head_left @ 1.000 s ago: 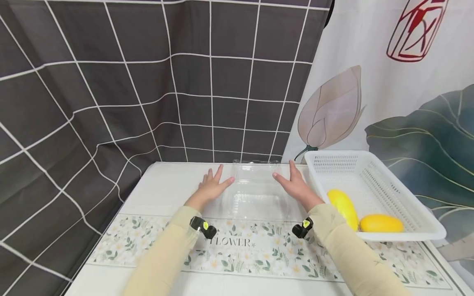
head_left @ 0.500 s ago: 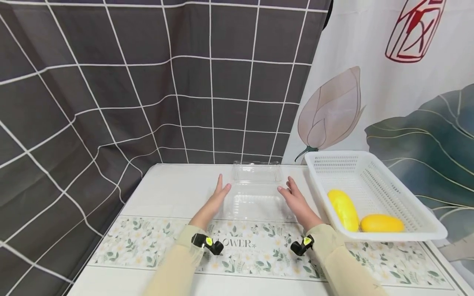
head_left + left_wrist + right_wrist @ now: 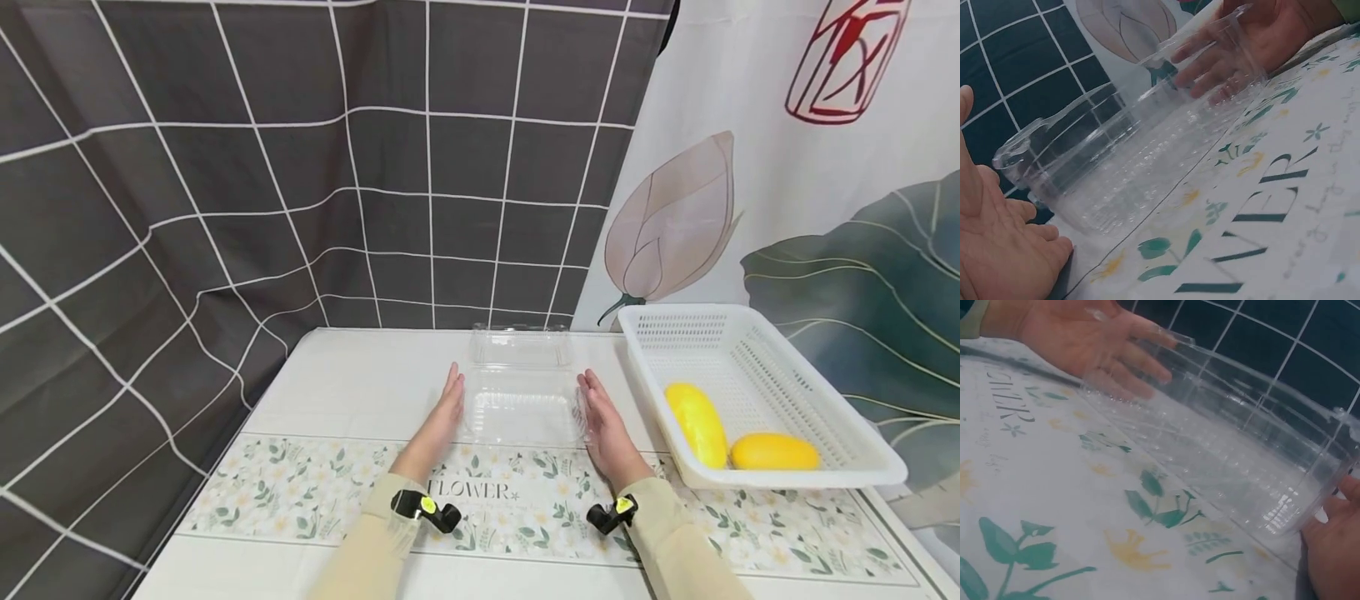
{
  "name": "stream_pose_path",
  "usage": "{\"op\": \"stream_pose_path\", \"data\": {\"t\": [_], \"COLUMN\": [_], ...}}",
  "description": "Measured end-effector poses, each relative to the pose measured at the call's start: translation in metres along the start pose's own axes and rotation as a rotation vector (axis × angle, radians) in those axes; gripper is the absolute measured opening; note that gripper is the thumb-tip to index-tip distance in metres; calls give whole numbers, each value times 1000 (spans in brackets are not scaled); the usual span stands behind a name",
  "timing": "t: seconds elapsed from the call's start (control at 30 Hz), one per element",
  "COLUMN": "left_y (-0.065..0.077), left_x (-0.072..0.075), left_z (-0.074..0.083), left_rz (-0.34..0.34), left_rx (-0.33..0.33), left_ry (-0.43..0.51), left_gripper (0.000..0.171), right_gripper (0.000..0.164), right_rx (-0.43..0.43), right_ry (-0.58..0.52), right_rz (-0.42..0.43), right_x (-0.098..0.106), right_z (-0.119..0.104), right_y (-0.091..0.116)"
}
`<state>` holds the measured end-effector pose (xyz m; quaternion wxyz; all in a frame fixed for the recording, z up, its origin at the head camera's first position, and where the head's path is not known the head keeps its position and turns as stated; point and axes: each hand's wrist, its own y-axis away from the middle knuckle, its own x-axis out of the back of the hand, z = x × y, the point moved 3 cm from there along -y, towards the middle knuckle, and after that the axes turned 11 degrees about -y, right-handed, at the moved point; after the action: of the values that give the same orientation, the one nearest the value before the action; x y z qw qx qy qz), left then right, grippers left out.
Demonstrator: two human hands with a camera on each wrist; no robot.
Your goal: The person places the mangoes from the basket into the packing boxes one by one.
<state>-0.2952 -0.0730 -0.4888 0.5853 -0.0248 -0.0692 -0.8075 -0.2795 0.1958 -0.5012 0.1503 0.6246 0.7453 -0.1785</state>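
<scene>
A clear plastic clamshell box [image 3: 525, 418] stands on the white tabletop, its transparent lid [image 3: 520, 348] folded back towards the far edge. Along its left side stands my left hand [image 3: 441, 418], fingers straight and palm turned inward. My right hand [image 3: 606, 427] flanks the right side in the same way, close against the wall. In the left wrist view the palm of the left hand [image 3: 1013, 253] faces the end of the box [image 3: 1129, 156]. Part of the right hand [image 3: 1335, 540] shows at the box's end in the right wrist view. Whether either palm touches the plastic, I cannot tell.
A white perforated basket [image 3: 810, 480] stands at the right, with a longer yellow fruit [image 3: 696, 425] and a shorter orange-yellow fruit [image 3: 775, 452] inside. A flower-printed strip [image 3: 322, 492] crosses the table. Behind hangs a dark grid curtain [image 3: 465, 225].
Both hands have drawn back from beside the lid towards me, then closed in on the box's two sides. Their spread fingers have come together. The box shifts little, if at all.
</scene>
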Motion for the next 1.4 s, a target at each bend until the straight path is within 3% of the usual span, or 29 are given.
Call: {"op": "stream_pose_path", "data": {"t": [0.13,0.3,0.53,0.73,0.93,1.23,1.4], "left_y": [0,-1,-3,-4,-4,-4,-4], "left_x": [-7,-9,-10,-8,-9,-9,-9], "left_z": [-5,-12,-12,-15,-16,-17,-17], "left_rz": [-15,16,45,91,85,107,111], "left_rx": [8,1,-50,-43,-64,-26,-26], "left_ry": [-14,-20,-48,-104,-136,-139,-158], "left_gripper": [68,64,62,63,64,62,62], "right_gripper": [66,69,65,65,65,67,67], "right_rx": [31,42,45,49,43,50,55], "right_ry": [-21,19,39,94,92,99,212], "right_rz": [-62,-88,-65,-64,-55,-45,2], "right_x": [-1,-3,-3,-1,1,-2,-1], "right_z": [6,8,7,9,8,3,-2], "right_y": [0,-4,-9,-12,-12,-8,-8]}}
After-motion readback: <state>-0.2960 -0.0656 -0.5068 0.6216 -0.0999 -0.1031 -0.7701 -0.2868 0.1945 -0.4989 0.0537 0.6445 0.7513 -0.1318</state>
